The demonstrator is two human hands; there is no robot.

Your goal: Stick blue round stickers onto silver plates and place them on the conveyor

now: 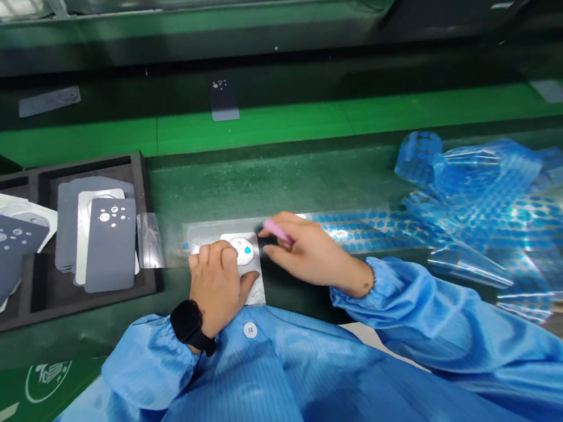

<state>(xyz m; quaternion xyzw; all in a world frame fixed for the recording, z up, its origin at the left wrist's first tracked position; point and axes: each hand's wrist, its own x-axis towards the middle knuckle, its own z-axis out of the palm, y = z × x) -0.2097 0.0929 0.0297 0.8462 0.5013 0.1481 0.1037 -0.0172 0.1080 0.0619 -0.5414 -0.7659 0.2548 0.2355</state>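
My left hand (216, 286) rests on a white rectangular panel (254, 289), its fingers and thumb on either side of a round white part with a blue dot (242, 250). The panel lies on a flat silver-grey jig (198, 236). My right hand (310, 251) is just to the right, gripping a pink-tipped stick (274, 230) whose tip is near the round part. A strip of blue dot stickers (369, 232) stretches rightward from the jig. My left wrist wears a black watch (187, 318).
A black foam tray (144, 219) at the left holds several grey and white panels. A clear film piece (150, 241) lies beside it. Crumpled blue dotted film (487, 209) is heaped at the right. Grey panels (223, 99) lie on a green shelf behind.
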